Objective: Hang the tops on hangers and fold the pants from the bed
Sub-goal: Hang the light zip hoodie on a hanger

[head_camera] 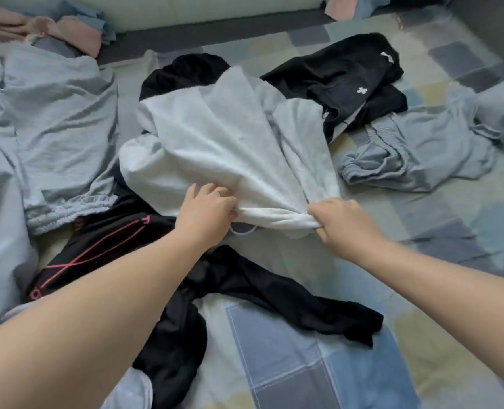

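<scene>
A white garment (215, 149) lies bunched in the middle of the bed (289, 349). My left hand (206, 214) grips its near edge on the left, and my right hand (342, 222) grips the same edge on the right; a thin drawstring loop hangs between them. Under my left arm lies a black garment with pink lines (103, 249). A plain black garment (274, 290) sprawls toward me. Farther back sits a black piece with small white logos (342, 75). Light blue pants with an elastic waist (416, 152) lie at the right.
A large light blue garment (53, 128) covers the left side of the bed. Pink and blue cloth (67, 28) is heaped at the far left, more at the far right corner. The checked bedsheet shows at the near right. No hangers are in view.
</scene>
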